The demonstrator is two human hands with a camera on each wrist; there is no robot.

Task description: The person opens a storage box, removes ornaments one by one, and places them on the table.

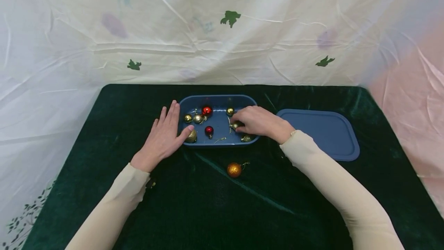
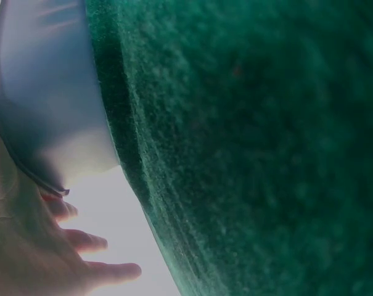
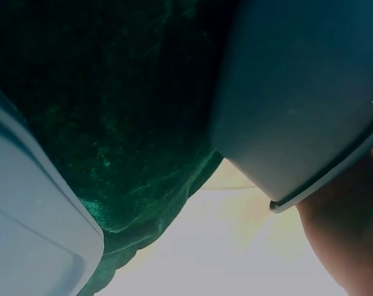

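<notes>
A blue rectangular box (image 1: pixel 218 144) holds several small Christmas baubles. Along its left rim lies my left hand (image 1: pixel 162 136), fingers straight, thumb reaching over the edge above a glittery gold bauble (image 1: pixel 191 137). My right hand (image 1: pixel 260 120) reaches over the right rim and pinches a gold bauble (image 1: pixel 237 125), partly hidden by the fingers. Two red baubles (image 1: pixel 207 110) and further gold ones (image 1: pixel 198 119) lie inside. In the left wrist view, the left hand (image 2: pixel 38 246) rests against the box's outer wall (image 2: pixel 50 86). The right wrist view shows the right hand (image 3: pixel 343 228) over the rim.
An orange bauble (image 1: pixel 234 169) with a gold string lies on the dark green velvet cloth (image 1: pixel 208 211) in front of the box. To the right lies a blue lid (image 1: pixel 322 134), partly under the right forearm. A pale patterned curtain (image 1: pixel 194 30) hangs behind the table.
</notes>
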